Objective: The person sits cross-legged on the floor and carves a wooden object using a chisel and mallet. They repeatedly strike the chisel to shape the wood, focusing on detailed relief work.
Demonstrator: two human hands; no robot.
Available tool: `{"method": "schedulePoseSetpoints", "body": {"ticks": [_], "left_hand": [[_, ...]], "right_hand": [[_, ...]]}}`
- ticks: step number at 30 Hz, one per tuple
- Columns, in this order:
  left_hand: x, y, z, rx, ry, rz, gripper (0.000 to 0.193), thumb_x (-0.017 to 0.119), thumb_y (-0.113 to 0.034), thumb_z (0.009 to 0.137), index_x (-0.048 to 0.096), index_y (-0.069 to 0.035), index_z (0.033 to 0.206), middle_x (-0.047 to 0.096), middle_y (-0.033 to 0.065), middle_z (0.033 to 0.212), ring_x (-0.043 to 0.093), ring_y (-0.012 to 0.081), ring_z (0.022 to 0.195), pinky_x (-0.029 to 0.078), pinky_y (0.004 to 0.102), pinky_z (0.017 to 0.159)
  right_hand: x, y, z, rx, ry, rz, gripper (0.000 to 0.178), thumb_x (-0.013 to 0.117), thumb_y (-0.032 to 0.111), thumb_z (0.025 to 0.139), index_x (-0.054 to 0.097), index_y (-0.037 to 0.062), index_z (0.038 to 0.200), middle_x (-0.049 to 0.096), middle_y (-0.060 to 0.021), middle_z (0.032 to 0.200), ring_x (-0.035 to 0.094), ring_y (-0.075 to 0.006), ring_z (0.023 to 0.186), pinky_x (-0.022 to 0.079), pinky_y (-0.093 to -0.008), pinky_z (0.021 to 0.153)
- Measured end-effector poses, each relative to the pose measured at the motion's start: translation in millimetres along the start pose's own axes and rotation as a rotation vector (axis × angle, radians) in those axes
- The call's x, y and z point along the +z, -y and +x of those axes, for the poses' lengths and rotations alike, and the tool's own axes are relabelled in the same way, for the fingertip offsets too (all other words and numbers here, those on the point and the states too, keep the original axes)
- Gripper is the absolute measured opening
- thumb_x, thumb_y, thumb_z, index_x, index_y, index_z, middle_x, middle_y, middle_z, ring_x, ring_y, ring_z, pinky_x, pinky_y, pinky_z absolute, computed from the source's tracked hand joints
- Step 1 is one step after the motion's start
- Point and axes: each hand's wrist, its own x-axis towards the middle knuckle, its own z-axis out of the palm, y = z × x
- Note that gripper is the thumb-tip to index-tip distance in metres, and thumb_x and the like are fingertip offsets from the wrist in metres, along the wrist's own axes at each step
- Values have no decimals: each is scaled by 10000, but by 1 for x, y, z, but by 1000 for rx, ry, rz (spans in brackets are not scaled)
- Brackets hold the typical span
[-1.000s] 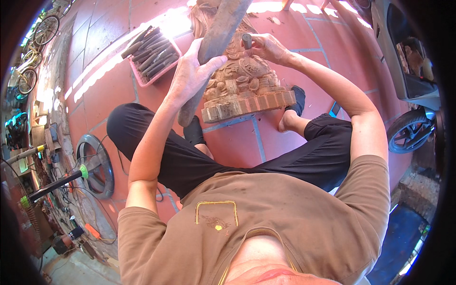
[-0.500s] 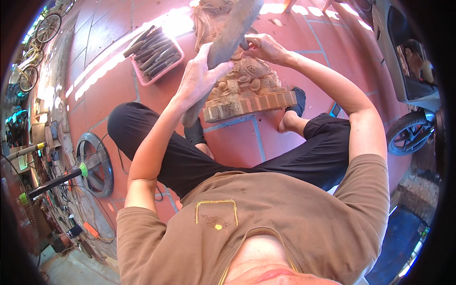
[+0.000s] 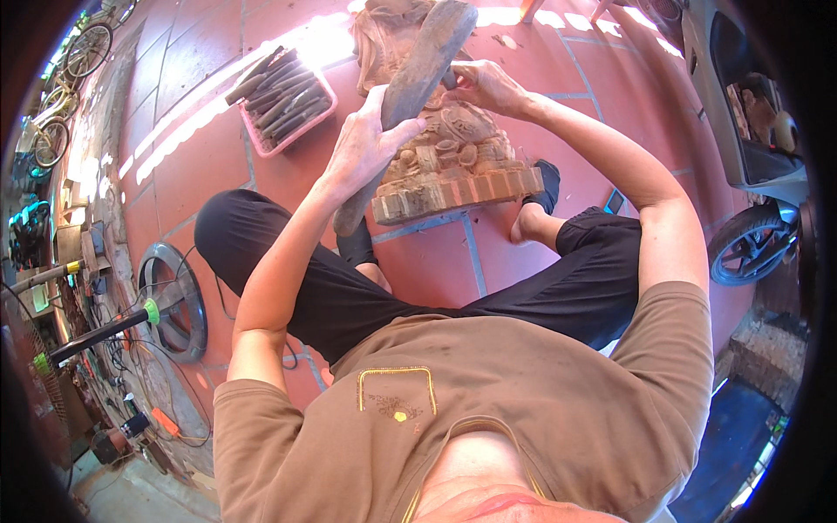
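My left hand [image 3: 359, 144] is wrapped round a long, worn wooden mallet [image 3: 429, 65], shaped like a flat club, which slants up to the right over the carving. My right hand [image 3: 488, 87] pinches a short dark tool, apparently a chisel [image 3: 450, 80], close to the mallet's right edge; its lower part is hidden. Under both hands stands a carved wooden figure [image 3: 462, 131] with rounded relief and a block-like base [image 3: 462, 192] between my feet. The mallet covers part of the figure.
A pink basket [image 3: 301, 135] full of dark-handled tools [image 3: 283, 96] sits on the red tiled floor [image 3: 192, 166] at left. Further left are a grey wheel-like ring [image 3: 196, 305], a black pole [image 3: 100, 337] and cables. A motorbike wheel [image 3: 754, 244] stands at right.
The mallet's far end has dropped slightly toward me, so its rounded tip now shows. My left hand has shifted a little with it; my right hand and the carving stay nearly in place.
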Motion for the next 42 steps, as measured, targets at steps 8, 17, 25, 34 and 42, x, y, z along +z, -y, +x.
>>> {"method": "schedulePoseSetpoints", "body": {"ticks": [8, 17, 25, 34, 42], "left_hand": [[-5, -7, -4, 11, -13, -69, 656, 727, -338, 896, 458, 24, 1373, 696, 257, 1125, 687, 310, 1048, 514, 405, 929], [-7, -8, -3, 37, -27, -44, 679, 734, -336, 898, 446, 41, 1384, 690, 264, 1155, 683, 319, 1080, 510, 408, 952], [-11, -13, -3, 55, -54, -78, 678, 738, -315, 906, 440, 58, 1386, 689, 249, 1169, 673, 304, 1106, 505, 400, 972], [-13, -8, -2, 85, -73, -54, 685, 742, -328, 904, 446, 63, 1382, 686, 247, 1170, 671, 297, 1104, 503, 399, 973], [-10, -15, -3, 135, -118, -105, 694, 740, -346, 902, 443, 58, 1382, 690, 256, 1137, 679, 289, 1072, 512, 402, 945]], "right_hand": [[3, -11, -11, -20, -6, -13, 257, 748, 183, 872, 565, 46, 987, 669, -159, 866, 675, -330, 811, 527, -437, 723], [3, -8, -14, -36, -29, -55, 256, 770, 194, 872, 600, 41, 988, 684, -117, 865, 690, -254, 784, 555, -374, 721], [3, -15, -15, 0, -45, 0, 262, 775, 206, 880, 629, 33, 1014, 700, -109, 868, 691, -204, 778, 558, -359, 730], [7, -15, -17, -49, -70, 56, 257, 772, 207, 877, 591, 42, 957, 665, -141, 862, 681, -283, 770, 540, -395, 698], [9, -16, -17, -133, -73, -12, 287, 784, 211, 861, 592, 43, 993, 669, -149, 874, 699, -297, 799, 553, -398, 705]]}}
